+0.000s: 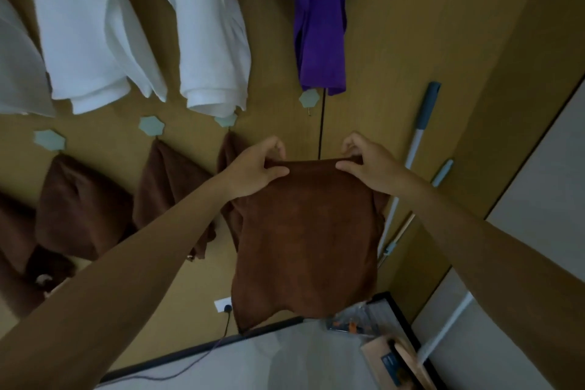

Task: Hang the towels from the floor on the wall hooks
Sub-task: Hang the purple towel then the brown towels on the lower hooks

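Note:
I hold a brown towel up in front of the wooden wall. My left hand pinches its top left corner and my right hand pinches its top right corner, so the cloth hangs flat between them. Just above and between my hands is a pale hexagonal hook with nothing on it. Other brown towels hang from hooks to the left, one at far left, another beside it, and a third partly hidden behind my left hand.
White towels and a purple towel hang on an upper row. A mop handle leans on the wall at right. A wall socket with a cable sits low. A box with clutter stands on the floor.

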A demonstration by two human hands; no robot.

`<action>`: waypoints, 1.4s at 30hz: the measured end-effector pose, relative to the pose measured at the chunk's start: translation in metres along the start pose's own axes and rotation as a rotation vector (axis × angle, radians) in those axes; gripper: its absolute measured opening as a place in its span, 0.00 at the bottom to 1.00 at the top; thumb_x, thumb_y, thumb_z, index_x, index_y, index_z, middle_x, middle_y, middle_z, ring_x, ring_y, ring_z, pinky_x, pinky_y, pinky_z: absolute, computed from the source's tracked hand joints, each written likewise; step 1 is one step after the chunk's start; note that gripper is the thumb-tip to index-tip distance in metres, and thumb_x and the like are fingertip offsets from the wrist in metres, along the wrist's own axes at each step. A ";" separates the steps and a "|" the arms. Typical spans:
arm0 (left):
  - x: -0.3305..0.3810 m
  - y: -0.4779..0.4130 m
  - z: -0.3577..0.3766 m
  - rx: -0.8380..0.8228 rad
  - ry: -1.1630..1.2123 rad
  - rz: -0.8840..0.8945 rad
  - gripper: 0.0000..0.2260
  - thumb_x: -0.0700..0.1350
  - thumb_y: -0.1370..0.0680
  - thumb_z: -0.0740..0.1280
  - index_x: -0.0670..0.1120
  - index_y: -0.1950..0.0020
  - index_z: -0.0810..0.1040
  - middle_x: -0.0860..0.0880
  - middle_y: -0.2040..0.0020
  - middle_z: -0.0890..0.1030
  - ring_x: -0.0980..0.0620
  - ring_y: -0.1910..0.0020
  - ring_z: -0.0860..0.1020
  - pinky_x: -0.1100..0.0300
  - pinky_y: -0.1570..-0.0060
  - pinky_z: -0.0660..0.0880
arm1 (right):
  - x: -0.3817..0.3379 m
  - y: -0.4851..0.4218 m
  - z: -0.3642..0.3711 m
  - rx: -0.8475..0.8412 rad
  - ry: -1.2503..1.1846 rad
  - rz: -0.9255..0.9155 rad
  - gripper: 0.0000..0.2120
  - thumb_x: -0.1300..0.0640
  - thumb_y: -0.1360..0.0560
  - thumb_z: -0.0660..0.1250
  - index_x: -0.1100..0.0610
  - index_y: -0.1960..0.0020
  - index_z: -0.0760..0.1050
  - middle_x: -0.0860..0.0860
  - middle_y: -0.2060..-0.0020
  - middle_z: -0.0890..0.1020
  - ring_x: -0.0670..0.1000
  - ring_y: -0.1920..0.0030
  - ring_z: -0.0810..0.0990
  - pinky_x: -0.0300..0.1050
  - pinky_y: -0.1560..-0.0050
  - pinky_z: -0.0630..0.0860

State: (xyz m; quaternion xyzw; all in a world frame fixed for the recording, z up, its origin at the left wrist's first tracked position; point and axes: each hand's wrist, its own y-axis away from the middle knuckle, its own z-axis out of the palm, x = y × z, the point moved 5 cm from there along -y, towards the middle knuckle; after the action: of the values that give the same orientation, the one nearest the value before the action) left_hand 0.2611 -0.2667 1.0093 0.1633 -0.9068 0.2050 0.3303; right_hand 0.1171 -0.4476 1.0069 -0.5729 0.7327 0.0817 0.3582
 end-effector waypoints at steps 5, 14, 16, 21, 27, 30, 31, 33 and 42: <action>-0.025 -0.033 0.002 -0.060 -0.015 0.010 0.09 0.39 0.19 0.62 0.49 0.50 0.82 0.59 0.49 0.80 0.67 0.49 0.75 0.77 0.49 0.67 | 0.014 -0.030 0.011 0.003 0.013 -0.044 0.06 0.59 0.21 0.65 0.50 0.54 0.73 0.40 0.55 0.78 0.35 0.49 0.76 0.26 0.51 0.66; -0.037 -0.090 0.004 0.120 -0.166 -0.048 0.13 0.38 0.18 0.61 0.47 0.39 0.80 0.50 0.39 0.79 0.57 0.39 0.74 0.82 0.46 0.61 | 0.047 -0.090 0.009 -0.038 0.015 -0.194 0.09 0.57 0.21 0.67 0.50 0.43 0.82 0.48 0.52 0.79 0.45 0.51 0.77 0.35 0.48 0.71; -0.035 -0.100 0.006 0.130 -0.207 -0.045 0.14 0.37 0.18 0.61 0.46 0.36 0.79 0.47 0.38 0.78 0.53 0.39 0.73 0.77 0.43 0.61 | 0.057 -0.104 0.007 -0.034 0.047 -0.201 0.12 0.54 0.24 0.70 0.48 0.41 0.80 0.42 0.51 0.76 0.43 0.48 0.76 0.35 0.44 0.71; -0.033 -0.121 0.014 0.159 -0.411 -0.015 0.17 0.37 0.18 0.58 0.45 0.29 0.73 0.45 0.34 0.74 0.48 0.38 0.73 0.66 0.41 0.66 | 0.076 -0.133 0.001 0.128 0.091 -0.283 0.15 0.63 0.22 0.67 0.52 0.37 0.79 0.43 0.48 0.75 0.44 0.50 0.75 0.31 0.46 0.70; -0.031 -0.135 0.022 0.276 -0.557 -0.030 0.19 0.36 0.19 0.59 0.44 0.28 0.71 0.41 0.35 0.73 0.42 0.41 0.75 0.51 0.44 0.75 | 0.084 -0.153 0.009 0.260 0.075 -0.334 0.16 0.65 0.23 0.65 0.56 0.36 0.78 0.52 0.47 0.79 0.45 0.51 0.75 0.31 0.48 0.70; -0.030 -0.141 0.022 0.281 -0.591 -0.070 0.21 0.36 0.21 0.60 0.44 0.27 0.70 0.41 0.35 0.73 0.43 0.41 0.75 0.51 0.47 0.76 | 0.082 -0.162 0.012 0.253 0.074 -0.302 0.16 0.65 0.22 0.64 0.56 0.36 0.78 0.53 0.46 0.78 0.46 0.49 0.76 0.35 0.47 0.71; -0.031 -0.143 0.023 0.275 -0.593 -0.084 0.22 0.36 0.21 0.60 0.44 0.27 0.69 0.41 0.35 0.72 0.43 0.41 0.75 0.51 0.47 0.76 | 0.081 -0.163 0.013 0.253 0.074 -0.299 0.16 0.65 0.22 0.64 0.56 0.37 0.79 0.53 0.46 0.79 0.47 0.49 0.76 0.35 0.47 0.70; -0.032 -0.146 0.024 0.271 -0.598 -0.099 0.22 0.37 0.21 0.61 0.44 0.27 0.69 0.41 0.35 0.72 0.43 0.42 0.75 0.52 0.48 0.75 | 0.082 -0.165 0.014 0.258 0.069 -0.286 0.15 0.65 0.22 0.64 0.56 0.38 0.79 0.53 0.47 0.79 0.46 0.50 0.75 0.34 0.48 0.69; -0.045 -0.157 0.035 0.242 -0.529 -0.151 0.19 0.36 0.21 0.60 0.45 0.32 0.75 0.42 0.40 0.76 0.43 0.44 0.77 0.56 0.47 0.72 | 0.086 -0.163 0.022 0.173 0.062 -0.189 0.15 0.62 0.20 0.62 0.54 0.35 0.77 0.52 0.46 0.77 0.50 0.49 0.77 0.42 0.46 0.74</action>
State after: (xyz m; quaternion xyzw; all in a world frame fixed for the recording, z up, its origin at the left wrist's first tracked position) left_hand 0.3434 -0.4114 0.9964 0.3160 -0.9156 0.2369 0.0750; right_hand 0.2651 -0.5567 0.9856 -0.6087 0.6904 -0.0337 0.3895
